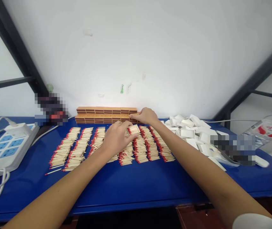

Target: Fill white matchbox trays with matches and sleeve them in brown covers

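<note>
My left hand (117, 137) is closed around a small white matchbox tray (133, 129) filled with matches, held above the rows of loose matches. My right hand (148, 115) reaches to the right end of the stacked orange-brown matchboxes (95, 119), its fingers closed on a matchbox (136, 116) there. The fingers partly cover that box, so I cannot tell whether it is lifted off the stack. Below the hands, red-tipped matches (153, 148) lie in several slanting rows, some hidden by my left hand and forearm.
White empty trays (187, 133) are heaped to the right, beside a blurred object (236, 151). A power strip (5, 149) with white cables stands at the left on the blue table (136, 187). Dark metal posts (255, 74) rise at both sides before a white wall.
</note>
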### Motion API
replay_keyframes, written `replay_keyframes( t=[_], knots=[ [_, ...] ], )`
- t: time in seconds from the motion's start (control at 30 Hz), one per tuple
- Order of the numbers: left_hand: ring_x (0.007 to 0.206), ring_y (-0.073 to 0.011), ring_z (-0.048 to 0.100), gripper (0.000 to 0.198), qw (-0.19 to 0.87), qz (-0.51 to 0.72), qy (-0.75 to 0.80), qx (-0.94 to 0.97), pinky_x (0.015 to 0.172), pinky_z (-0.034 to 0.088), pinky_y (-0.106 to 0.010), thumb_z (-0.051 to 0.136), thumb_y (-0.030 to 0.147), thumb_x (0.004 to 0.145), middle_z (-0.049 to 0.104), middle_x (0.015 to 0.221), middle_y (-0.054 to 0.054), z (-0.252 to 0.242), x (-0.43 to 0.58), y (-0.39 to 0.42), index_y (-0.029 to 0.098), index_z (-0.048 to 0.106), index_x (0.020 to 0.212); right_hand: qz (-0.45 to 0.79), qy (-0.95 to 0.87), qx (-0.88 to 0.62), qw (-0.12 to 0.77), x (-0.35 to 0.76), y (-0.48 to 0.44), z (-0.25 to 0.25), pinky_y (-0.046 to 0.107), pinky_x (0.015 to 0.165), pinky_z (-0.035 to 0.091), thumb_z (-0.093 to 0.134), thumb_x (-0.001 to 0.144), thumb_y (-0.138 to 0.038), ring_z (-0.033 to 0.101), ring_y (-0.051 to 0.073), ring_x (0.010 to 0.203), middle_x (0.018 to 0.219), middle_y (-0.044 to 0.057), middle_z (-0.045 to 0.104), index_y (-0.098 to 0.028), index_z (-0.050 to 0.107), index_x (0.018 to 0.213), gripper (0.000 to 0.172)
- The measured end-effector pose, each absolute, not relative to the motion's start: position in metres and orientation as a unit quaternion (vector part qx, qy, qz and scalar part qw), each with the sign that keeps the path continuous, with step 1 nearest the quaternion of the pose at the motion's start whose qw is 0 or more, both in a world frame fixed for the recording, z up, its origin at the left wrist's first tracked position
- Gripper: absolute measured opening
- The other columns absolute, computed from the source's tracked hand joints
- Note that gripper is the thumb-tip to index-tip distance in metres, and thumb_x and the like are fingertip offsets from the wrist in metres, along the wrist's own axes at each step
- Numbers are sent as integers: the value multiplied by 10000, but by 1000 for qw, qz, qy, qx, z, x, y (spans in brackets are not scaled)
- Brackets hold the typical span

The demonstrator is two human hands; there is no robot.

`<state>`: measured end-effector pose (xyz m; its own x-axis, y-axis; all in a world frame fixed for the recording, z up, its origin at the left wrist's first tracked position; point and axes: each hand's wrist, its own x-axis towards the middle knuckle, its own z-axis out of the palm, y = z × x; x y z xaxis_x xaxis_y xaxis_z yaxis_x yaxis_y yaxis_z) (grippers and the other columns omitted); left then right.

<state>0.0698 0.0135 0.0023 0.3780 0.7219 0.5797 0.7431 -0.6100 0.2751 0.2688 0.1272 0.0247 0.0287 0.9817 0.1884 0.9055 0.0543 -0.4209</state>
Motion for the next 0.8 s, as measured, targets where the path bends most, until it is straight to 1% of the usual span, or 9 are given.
replay_keyframes(
  t=[0.07,0.13,0.2,0.27,0.37,0.47,0.6,0.7,0.8],
  knots=[
    [1056,-307,707,321,15,-339,-441,-831,918,558,-451,744,474,958,775,1106,-97,2,70,14,214,685,1137,67,-691,-684,223,264,123,26,390,728,498,759,744,-756,731,392,937,936,241,770,-113,766,975,683],
    [1070,-312,704,327,15,-338,-439,-833,923,557,-457,749,468,955,775,1123,-102,2,69,14,210,687,1146,59,-686,-689,225,264,118,30,383,714,493,749,764,-725,729,388,938,930,241,772,-110,769,982,653],
    [1065,-311,703,324,14,-338,-438,-833,918,556,-456,753,461,952,777,1122,-102,2,69,14,211,692,1148,56,-682,-692,229,270,114,35,379,697,478,739,784,-702,727,371,900,900,228,773,-124,772,922,596],
    [1071,-310,702,316,5,-344,-436,-832,921,554,-455,759,451,948,780,1124,-96,3,70,13,213,699,1147,58,-681,-690,239,281,108,40,374,679,456,736,795,-681,719,340,841,849,197,771,-151,765,822,532],
    [1066,-300,702,314,-41,-358,-417,-835,921,551,-447,789,451,919,784,1117,-81,7,73,7,219,715,1118,80,-679,-680,265,305,96,39,359,667,438,754,787,-653,705,290,790,817,143,773,-179,750,765,475],
    [1011,-276,698,321,-111,-341,-347,-866,893,544,-427,839,465,861,782,1069,-61,11,81,-8,230,731,1050,105,-665,-671,310,330,81,31,345,688,451,762,767,-665,700,267,824,879,119,784,-179,751,816,489],
    [992,-260,676,348,-172,-262,-222,-923,894,527,-402,887,466,805,760,1004,-51,13,95,-36,231,728,1006,141,-644,-665,351,353,65,17,338,699,464,768,744,-683,683,252,836,905,112,779,-168,749,849,526],
    [919,-253,650,351,-150,-206,-192,-948,845,513,-405,906,458,757,716,914,-44,10,102,-51,220,724,940,147,-638,-670,351,356,60,12,336,688,462,771,749,-679,670,242,817,894,111,769,-167,742,845,522],
    [898,-252,638,343,-118,-176,-195,-958,833,498,-414,912,442,719,692,897,-39,4,104,-54,215,719,889,146,-656,-652,351,350,57,11,332,690,461,769,758,-697,662,229,806,902,103,764,-175,730,855,532]
  ],
)
